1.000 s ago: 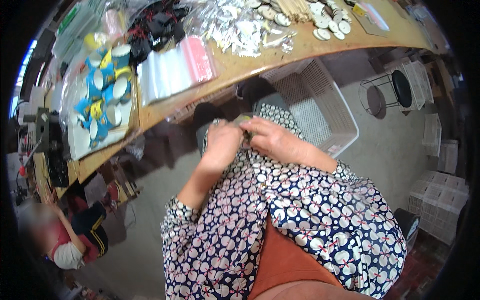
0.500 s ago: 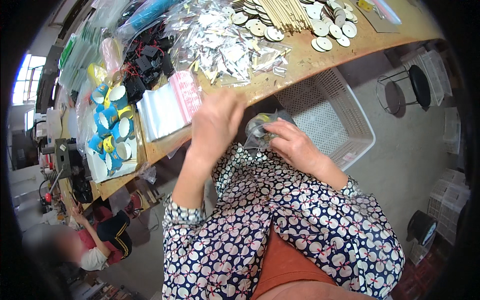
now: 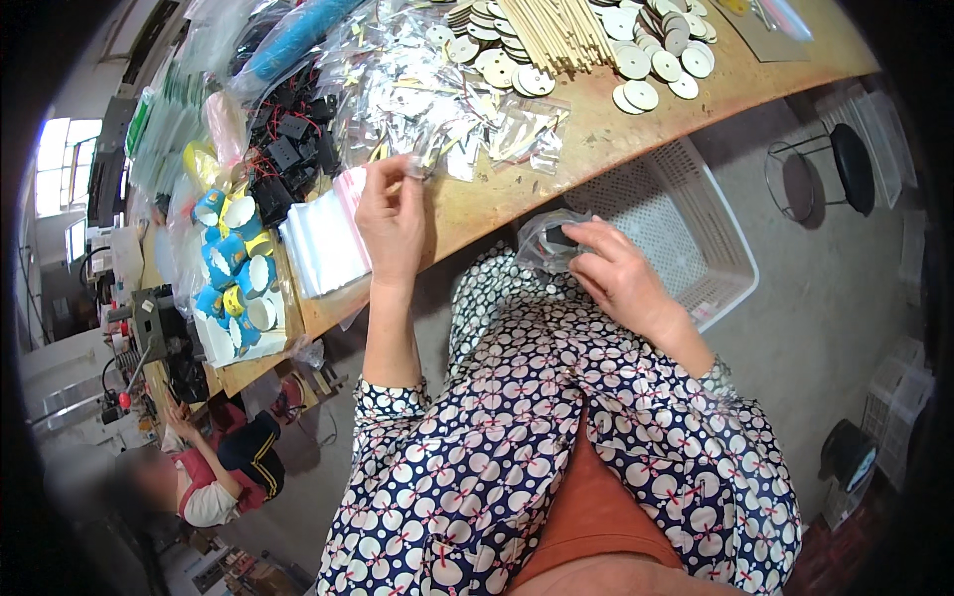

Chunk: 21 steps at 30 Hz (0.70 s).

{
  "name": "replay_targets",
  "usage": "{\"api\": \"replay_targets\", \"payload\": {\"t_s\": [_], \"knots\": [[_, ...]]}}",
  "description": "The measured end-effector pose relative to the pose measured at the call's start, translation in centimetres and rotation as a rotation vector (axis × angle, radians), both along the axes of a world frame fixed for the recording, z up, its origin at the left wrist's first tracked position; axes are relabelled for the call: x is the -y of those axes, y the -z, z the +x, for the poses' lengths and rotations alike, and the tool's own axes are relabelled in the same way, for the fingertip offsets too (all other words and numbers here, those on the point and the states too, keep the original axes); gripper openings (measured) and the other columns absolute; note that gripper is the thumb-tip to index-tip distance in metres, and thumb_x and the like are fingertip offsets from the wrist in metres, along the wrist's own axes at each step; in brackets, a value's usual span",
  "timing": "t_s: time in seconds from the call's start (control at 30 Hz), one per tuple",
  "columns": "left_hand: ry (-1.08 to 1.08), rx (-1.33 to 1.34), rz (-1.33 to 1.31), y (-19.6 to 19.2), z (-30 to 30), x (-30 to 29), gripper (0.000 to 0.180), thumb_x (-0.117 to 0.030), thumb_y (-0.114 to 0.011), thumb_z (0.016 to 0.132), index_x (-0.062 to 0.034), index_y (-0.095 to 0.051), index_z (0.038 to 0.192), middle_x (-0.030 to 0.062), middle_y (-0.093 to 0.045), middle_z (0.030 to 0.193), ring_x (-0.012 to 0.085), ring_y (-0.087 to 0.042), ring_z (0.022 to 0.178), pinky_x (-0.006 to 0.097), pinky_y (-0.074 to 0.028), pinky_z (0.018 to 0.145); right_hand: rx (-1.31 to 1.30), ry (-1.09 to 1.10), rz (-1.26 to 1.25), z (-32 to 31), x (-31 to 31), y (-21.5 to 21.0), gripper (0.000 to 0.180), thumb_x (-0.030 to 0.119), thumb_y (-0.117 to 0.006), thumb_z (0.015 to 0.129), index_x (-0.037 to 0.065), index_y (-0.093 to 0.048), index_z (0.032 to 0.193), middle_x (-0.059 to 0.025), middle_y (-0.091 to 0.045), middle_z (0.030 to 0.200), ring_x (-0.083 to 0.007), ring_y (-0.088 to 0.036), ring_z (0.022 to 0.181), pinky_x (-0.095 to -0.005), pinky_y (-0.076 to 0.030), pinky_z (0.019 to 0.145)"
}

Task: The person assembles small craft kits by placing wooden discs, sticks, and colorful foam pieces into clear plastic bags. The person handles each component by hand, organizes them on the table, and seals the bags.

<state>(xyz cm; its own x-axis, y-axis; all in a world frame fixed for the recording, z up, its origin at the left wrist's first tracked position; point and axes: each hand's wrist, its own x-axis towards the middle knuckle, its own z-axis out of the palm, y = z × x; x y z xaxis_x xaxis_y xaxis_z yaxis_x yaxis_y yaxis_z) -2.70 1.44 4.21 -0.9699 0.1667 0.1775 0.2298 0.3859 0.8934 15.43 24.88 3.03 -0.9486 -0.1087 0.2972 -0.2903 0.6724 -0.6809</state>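
Observation:
My left hand [image 3: 393, 214] is raised at the table's edge, its thumb and forefinger pinched on a small clear packet [image 3: 415, 166] at the near side of a pile of such packets [image 3: 417, 94]. Below its wrist lies a stack of flat clear zip bags [image 3: 323, 248] with a pink-striped end. Over my lap, my right hand [image 3: 621, 278] grips a clear plastic bag [image 3: 545, 243]. Dark and light parts show inside this bag, too small to name. My right fingers cover part of it.
Blue and yellow paper cups [image 3: 238, 263] fill a box at left, beside black battery boxes with red wires [image 3: 288, 149]. Wooden sticks [image 3: 561, 30] and round wooden discs [image 3: 636, 62] lie at the back. A white basket [image 3: 730, 248] stands below the table; another person [image 3: 214, 467] sits at left.
My left hand was blurred in motion closer to the bag; now it has moved up and left to the packet pile. My right hand still holds the bag, slightly farther right.

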Motion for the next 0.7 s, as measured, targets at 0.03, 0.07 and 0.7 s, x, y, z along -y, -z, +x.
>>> {"api": "replay_targets", "payload": {"t_s": [0.03,0.07,0.7], "knots": [[0.102,-0.134,0.243,-0.1,-0.5,-0.1,0.008,-0.011,-0.061,0.099,-0.0056,-0.059,0.105,0.0033,-0.070,0.088,0.0026,-0.053,0.060,0.017,-0.038,0.050,-0.014,0.000,0.011,-0.2,0.0,-0.3,0.014,0.005,-0.072,0.078,0.000,-0.062,0.087,-0.0174,-0.061,0.122,-0.0380,-0.056,0.117,-0.0443,-0.047,0.102],[0.110,0.063,0.416,-0.8,-0.3,0.5,0.007,-0.009,-0.060,0.099,-0.0053,-0.059,0.104,0.0052,-0.070,0.091,0.0030,-0.053,0.060,0.017,-0.039,0.051,-0.029,0.001,0.021,-0.5,0.0,-0.5,0.014,0.005,-0.072,0.079,0.000,-0.062,0.087,-0.0175,-0.061,0.122,-0.0380,-0.056,0.118,-0.0444,-0.047,0.103],[0.630,-0.228,-0.671,-1.5,10.6,2.2,0.014,-0.024,-0.066,0.085,-0.0125,-0.070,0.079,0.0116,-0.068,0.076,0.0319,-0.067,0.070,0.042,-0.052,0.060,-0.113,-0.237,0.005,-0.6,5.9,-2.2,0.013,0.008,-0.071,0.077,-0.002,-0.068,0.086,-0.0208,-0.060,0.125,-0.0353,-0.058,0.117,-0.0425,-0.049,0.100]]}}
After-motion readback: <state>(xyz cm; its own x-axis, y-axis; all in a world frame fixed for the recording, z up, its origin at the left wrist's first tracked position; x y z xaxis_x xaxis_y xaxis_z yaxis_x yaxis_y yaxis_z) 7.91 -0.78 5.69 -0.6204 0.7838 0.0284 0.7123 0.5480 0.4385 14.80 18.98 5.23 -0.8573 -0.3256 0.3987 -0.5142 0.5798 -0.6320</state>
